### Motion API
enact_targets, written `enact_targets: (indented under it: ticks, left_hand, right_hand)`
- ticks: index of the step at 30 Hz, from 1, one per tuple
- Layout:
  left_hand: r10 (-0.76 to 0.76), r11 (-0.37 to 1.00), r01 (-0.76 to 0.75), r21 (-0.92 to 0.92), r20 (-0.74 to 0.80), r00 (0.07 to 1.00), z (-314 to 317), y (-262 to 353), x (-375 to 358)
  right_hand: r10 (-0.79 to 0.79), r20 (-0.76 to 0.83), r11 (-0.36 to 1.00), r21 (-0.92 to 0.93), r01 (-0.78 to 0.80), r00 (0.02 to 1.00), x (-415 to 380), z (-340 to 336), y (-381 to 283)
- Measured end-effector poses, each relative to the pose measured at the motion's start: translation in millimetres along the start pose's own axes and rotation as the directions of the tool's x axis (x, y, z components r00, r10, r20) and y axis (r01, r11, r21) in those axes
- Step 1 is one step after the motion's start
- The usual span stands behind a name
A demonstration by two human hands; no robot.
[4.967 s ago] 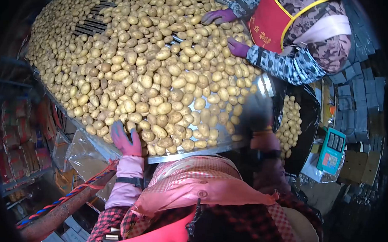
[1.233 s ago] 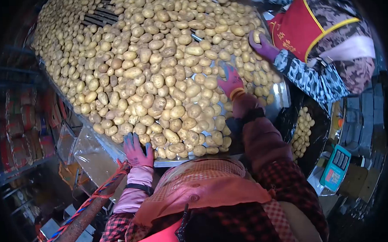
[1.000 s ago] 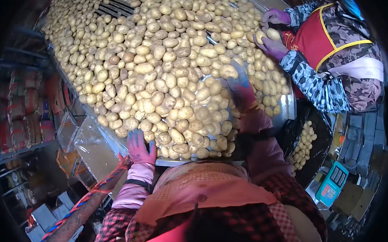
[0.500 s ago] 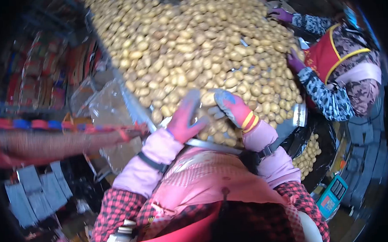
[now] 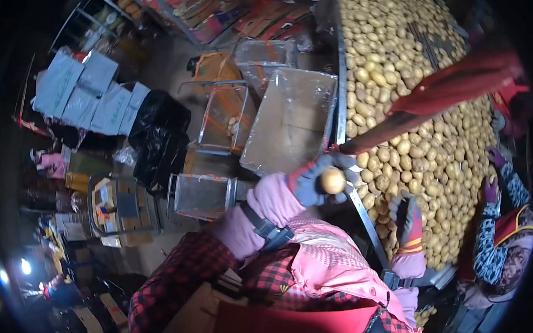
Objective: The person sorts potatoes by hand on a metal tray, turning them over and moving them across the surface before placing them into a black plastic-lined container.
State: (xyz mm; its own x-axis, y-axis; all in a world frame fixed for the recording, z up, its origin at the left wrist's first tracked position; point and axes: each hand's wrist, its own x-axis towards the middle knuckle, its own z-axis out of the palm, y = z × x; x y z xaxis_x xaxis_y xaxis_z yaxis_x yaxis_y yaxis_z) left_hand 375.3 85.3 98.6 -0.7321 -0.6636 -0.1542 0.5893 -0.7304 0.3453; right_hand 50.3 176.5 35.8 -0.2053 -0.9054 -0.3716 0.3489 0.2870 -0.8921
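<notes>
My left hand (image 5: 308, 185), in a pink and grey glove, is closed around a potato (image 5: 333, 180) beside the metal edge of the sorting table (image 5: 363, 213). Over the heaped potatoes (image 5: 391, 155) on that table, my right hand (image 5: 407, 223) has its grey fingertips raised and apart, and I see nothing held in it. A long red cloth-covered piece (image 5: 430, 100) crosses above the heap, its narrow end near my left hand.
Plastic-lined crates (image 5: 291, 121) stand on the floor left of the table. Beyond them are stacked grey packages (image 5: 105, 93) and a cart with cardboard boxes (image 5: 125, 208). Across the heap, a co-worker (image 5: 510, 233) in purple gloves reaches in from the right.
The view has swung left, bringing the crates to the middle. My left hand has moved off the heap to the table edge with a potato; my right hand stays over the potatoes.
</notes>
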Motion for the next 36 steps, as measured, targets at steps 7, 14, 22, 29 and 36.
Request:
enact_targets:
  ticks: [7,14,22,29,36]
  left_hand:
    - [0.197,0.961,-0.104,0.256,-0.373,0.907,-80.5,6.7,-59.9]
    - [0.674,0.184,0.385,0.904,-0.402,0.620,-80.7,94.4,-86.3]
    - [0.488,0.871,-0.454,0.187,-0.225,0.844,-153.8,121.0,-38.2]
    - [-0.310,0.637,0.216,0.740,-0.010,0.951,-35.0,-0.7,54.1]
    - [-0.122,0.881,-0.320,0.348,0.821,0.558,124.0,13.7,111.1]
  right_hand:
    - [0.100,0.117,0.988,-0.129,-0.084,0.988,4.6,29.9,16.5]
    - [0.219,0.030,0.975,-0.050,-0.217,0.975,-20.5,33.1,25.2]
    - [0.189,-0.059,0.982,-0.010,-0.190,0.980,-29.7,11.6,32.4]
    - [0.069,-0.316,0.998,0.030,-0.063,0.946,-106.9,-38.9,68.7]
    - [0.257,-0.547,0.955,0.269,-0.123,0.797,-157.6,-65.8,95.2]
